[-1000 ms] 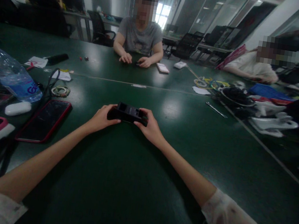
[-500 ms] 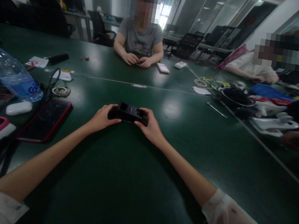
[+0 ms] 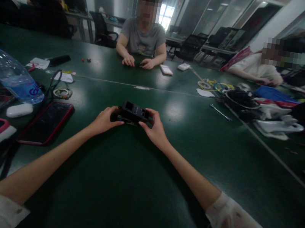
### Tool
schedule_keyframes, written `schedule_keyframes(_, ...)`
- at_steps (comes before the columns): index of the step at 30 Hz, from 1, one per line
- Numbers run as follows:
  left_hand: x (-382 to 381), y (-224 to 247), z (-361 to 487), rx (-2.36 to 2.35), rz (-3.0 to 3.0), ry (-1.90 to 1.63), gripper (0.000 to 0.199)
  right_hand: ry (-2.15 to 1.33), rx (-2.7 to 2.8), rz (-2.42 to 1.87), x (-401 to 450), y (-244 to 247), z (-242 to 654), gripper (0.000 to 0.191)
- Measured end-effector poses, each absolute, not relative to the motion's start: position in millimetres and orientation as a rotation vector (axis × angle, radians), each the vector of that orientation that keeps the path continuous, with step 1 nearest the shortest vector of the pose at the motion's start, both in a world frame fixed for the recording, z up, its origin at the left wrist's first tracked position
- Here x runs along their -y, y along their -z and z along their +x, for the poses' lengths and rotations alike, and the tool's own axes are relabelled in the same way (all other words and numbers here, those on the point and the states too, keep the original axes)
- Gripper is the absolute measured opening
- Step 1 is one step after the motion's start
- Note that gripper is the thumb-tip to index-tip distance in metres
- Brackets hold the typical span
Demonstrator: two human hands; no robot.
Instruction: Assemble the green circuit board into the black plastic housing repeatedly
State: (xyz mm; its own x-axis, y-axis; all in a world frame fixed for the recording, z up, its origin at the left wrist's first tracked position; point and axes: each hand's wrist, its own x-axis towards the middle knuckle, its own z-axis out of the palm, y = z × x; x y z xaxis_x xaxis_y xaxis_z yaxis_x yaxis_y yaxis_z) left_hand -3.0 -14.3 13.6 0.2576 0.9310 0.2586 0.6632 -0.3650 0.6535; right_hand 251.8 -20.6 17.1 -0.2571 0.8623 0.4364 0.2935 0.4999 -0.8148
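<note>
A black box-shaped device (image 3: 134, 112) with square recesses and small marks on its top is between my two hands over the green table. My left hand (image 3: 105, 119) grips its left end, thumb along the near edge. My right hand (image 3: 155, 125) grips the opposite end, fingers behind and thumb in front. The upper black piece sits tilted, its left side raised. Under it, a thin lower layer shows near my left thumb. Whether the two layers are fully apart cannot be made out.
On the left are a water bottle (image 3: 11, 70), a red-edged phone (image 3: 46, 123), a white earbud case (image 3: 20, 110) and a bracelet (image 3: 62, 93). A wrench (image 3: 220, 112) and tangled cables (image 3: 240, 99) lie to the right. A person in grey (image 3: 143, 37) sits opposite.
The device's upper piece has risen and tilted, left side up, exposing a layer underneath. The person opposite has parted their hands. An arm at the right edge has left the view.
</note>
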Motion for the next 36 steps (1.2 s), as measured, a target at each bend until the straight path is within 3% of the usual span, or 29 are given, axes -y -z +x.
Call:
schedule_keyframes(14, 17.3, -19.3, -3.9, -1.400, 2.125, -0.839, 0.060, -0.434, 1.521, -1.170, 16.8, -14.0, 259.9, 0.046)
schedule_keyframes(27, 18.9, -21.1, -1.9, -1.429, 2.096, -0.811, 0.061, -0.456, 1.589, -1.359, 9.2, -1.6, 266.4, 0.045)
schedule_keyframes(36, 17.5, -19.3, -2.3, -1.423, 2.112, -0.831, 0.060, -0.206, 1.663, -1.355, 11.3, -1.6, 265.2, 0.064)
